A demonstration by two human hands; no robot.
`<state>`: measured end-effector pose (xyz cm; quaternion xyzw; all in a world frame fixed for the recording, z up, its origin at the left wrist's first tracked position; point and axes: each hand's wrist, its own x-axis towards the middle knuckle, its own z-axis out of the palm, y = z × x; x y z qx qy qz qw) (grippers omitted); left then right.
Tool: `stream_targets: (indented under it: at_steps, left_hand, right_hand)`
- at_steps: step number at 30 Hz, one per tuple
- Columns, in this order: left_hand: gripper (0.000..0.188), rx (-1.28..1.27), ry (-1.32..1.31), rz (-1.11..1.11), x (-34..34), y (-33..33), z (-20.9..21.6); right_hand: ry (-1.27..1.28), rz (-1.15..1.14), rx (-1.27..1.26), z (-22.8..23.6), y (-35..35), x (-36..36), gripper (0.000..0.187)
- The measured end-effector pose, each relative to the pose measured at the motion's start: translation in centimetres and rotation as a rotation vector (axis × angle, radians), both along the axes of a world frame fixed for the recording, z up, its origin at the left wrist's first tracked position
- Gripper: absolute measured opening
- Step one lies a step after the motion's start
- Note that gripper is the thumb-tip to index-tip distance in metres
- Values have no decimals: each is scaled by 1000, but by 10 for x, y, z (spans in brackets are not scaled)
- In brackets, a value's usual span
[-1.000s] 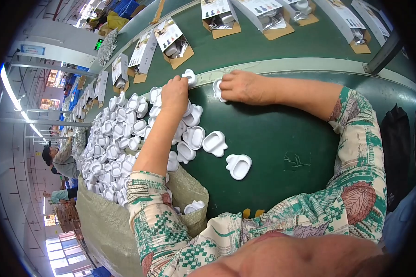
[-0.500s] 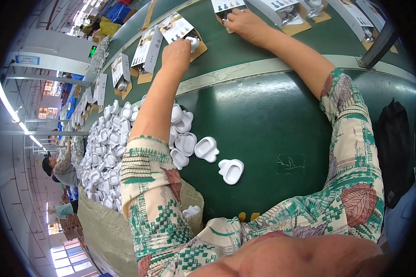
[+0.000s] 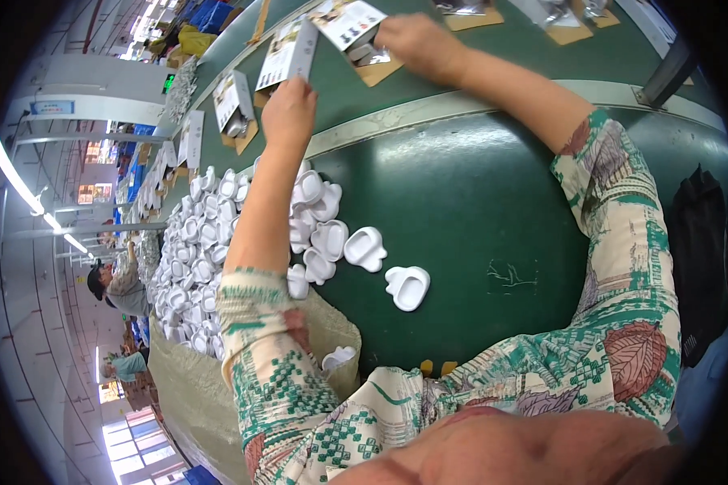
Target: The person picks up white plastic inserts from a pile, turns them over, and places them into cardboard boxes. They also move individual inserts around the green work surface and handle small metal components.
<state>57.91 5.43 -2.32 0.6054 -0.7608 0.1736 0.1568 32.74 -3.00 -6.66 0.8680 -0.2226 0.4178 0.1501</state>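
My left hand (image 3: 289, 115) is closed, its fingers curled at the lower edge of a white printed carton (image 3: 287, 55); whether it holds anything is hidden. My right hand (image 3: 420, 47) has its fingers bent together at the right side of another opened carton (image 3: 349, 23). Inside that carton lie grey and silvery wrapped contents (image 3: 369, 55), and a brown cardboard flap (image 3: 380, 73) sticks out in front. What the right fingers grip cannot be made out. Beneath my left forearm spreads a heap of white paw-shaped plastic dishes (image 3: 190, 259).
Two loose dishes (image 3: 408, 288) lie on the green table (image 3: 461, 202). A metal rail (image 3: 364, 129) divides it from the green surface with cartons. A beige sack (image 3: 194, 396) is under the heap. At right stands a dark post (image 3: 669, 77); a co-worker (image 3: 121, 287) is at far left.
The cartons have shifted right. My left hand has drawn away from the carton where it held a white piece, which no longer shows in its fingers. My right hand has come to that carton's side.
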Motion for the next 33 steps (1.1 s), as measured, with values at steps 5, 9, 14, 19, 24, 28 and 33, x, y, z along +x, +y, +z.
stream_targets:
  at_steps: [5, 9, 14, 19, 24, 28, 33]
  left_hand:
    - [12, 255, 145, 61, 72, 93, 1]
    - [10, 369, 274, -43, 79, 134, -12]
    - [4, 296, 151, -65, 63, 132, -27]
    - [8, 345, 211, -165, 37, 126, -20]
    - [17, 126, 216, 51, 58, 124, -10]
    - [20, 311, 205, 154, 62, 127, -17]
    - [21, 139, 117, 114, 56, 127, -23]
  right_hand:
    - [92, 551, 176, 1, 105, 60, 19]
    - [356, 641, 174, -8, 135, 95, 15]
    - [392, 607, 125, -15, 131, 95, 14]
    - [337, 493, 162, -16, 122, 76, 11]
    - [352, 327, 308, -8, 105, 63, 16]
    - [304, 271, 238, -8, 110, 66, 12]
    - [263, 123, 79, 3, 95, 64, 9]
